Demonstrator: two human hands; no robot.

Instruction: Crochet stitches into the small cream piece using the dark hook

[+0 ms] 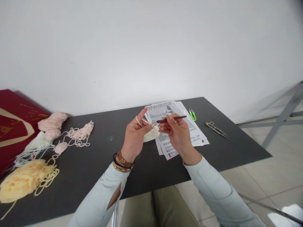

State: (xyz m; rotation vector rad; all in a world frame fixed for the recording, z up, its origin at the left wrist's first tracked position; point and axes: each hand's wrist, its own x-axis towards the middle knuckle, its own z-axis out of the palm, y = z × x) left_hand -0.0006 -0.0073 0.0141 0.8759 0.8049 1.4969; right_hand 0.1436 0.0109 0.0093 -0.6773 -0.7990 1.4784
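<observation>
One red bag (11, 126) at far left, gold print on it. Yarn beside it: one yellow skein (23, 181) near, one pale mint bundle (39, 142) behind that, one pink skein (52, 125) farther back, one small pink ball (61, 148), one loose pink tangle (81, 134) to its right. Centre: left hand (136, 135), index finger raised with one white strand (138, 122) looped round it, thumb and other fingers pinching one cream crocheted piece (152, 135). Piece is between the two hands, over the left side of the papers (163, 146). Right hand (177, 129) grips one dark-red stick tool (163, 120) pen-style; its left end is just beside the piece. Right of the papers, two snips: green pair (193, 115) far, metal pair (217, 130) nearer.

Hard to read: bag runs off the left edge; fingers hide part of the piece; tool tip too small to make out. Can't count the sheets: they overlap and the right hand covers some.

Surface is one dark tabletop (94, 179), far edge close to a white wall (151, 47). Pale tiled floor (255, 179) at right, metal frame (294, 105) cut off there.
</observation>
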